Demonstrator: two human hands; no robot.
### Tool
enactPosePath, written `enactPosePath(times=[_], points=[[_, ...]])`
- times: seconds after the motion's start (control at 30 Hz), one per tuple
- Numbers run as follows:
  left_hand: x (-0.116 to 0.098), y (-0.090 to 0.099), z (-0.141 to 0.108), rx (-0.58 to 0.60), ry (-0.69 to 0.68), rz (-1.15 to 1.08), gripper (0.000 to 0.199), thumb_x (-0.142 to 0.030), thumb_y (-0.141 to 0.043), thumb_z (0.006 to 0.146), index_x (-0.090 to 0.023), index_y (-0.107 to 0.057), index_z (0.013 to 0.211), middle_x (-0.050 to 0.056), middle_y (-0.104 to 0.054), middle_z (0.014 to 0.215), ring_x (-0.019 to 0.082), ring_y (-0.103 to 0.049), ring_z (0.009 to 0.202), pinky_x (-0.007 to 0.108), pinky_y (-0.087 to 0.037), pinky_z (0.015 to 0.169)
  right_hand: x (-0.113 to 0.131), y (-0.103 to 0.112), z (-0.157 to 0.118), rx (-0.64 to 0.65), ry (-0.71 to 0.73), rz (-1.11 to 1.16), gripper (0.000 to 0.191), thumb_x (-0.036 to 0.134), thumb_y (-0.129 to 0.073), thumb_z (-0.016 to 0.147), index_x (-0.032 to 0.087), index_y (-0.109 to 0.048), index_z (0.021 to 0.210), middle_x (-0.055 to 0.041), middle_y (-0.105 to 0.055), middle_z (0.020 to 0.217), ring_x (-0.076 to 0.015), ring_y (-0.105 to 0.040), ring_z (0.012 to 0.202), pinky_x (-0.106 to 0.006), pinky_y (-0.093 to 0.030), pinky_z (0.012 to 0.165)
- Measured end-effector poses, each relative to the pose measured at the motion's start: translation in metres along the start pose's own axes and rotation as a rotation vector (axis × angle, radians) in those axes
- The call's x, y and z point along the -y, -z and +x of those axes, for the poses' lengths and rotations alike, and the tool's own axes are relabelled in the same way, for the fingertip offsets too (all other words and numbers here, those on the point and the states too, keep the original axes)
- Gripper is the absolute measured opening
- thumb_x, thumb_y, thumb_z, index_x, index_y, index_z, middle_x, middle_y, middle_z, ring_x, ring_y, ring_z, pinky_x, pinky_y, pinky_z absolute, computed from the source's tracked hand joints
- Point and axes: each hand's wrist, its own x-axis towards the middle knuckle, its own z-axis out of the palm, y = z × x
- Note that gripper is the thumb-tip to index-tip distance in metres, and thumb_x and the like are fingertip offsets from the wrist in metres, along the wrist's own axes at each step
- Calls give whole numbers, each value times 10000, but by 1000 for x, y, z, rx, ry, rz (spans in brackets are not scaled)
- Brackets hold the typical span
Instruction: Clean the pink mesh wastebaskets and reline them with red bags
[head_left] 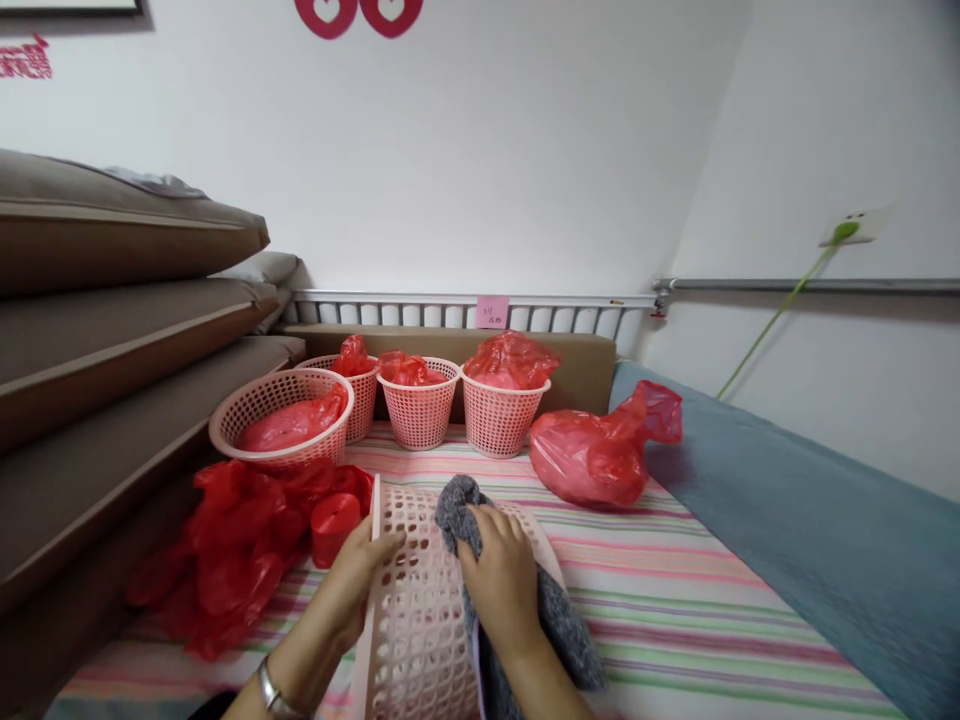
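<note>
pale pink plastic makes up the perforated basket (420, 625) we see turned on its side at the bottom centre of the frame, its rim gripped by the left hand (360, 585) while the right hand (504, 575) clutches a grey cloth (562, 625) against its wall. left of it we find crumpled red bags (232, 540) and a red roll (335, 528), and above, four upright baskets (418, 420) with red plastic inside, a bulging red bag (589, 455) lying to their right on the striped sheet (675, 600).
</note>
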Motion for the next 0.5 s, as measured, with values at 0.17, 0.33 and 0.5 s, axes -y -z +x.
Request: enactPosePath(times=[0.17, 0.33, 0.5], points=[[14, 4, -7, 41, -30, -27, 539, -229, -666, 702, -130, -526, 1213, 143, -709, 1078, 322, -665, 974, 435, -505, 857, -7, 7, -19, -34, 39, 35, 399, 116, -563, 748, 180, -607, 1140, -75, -616, 1137, -250, -499, 1081, -389, -373, 960], [50, 16, -12, 25, -88, -2, 693, -219, -750, 650, -166, -483, 1288, 138, -658, 1201, 331, -592, 1121, 419, -459, 951, -8, 3, 10, -18, -45, 26, 353, 179, -558, 799, 168, -609, 1148, -79, -623, 1140, -252, -513, 1075, -378, -362, 962], [94, 44, -4, 6, -40, -68, 846, -354, -828, 571, -173, -470, 1316, 181, -639, 1219, 397, -572, 1130, 479, -458, 950, -5, -18, 38, 10, -47, -18, 341, 220, -589, 794, 182, -619, 1131, -70, -635, 1116, -248, -517, 1069, -348, -356, 942]])
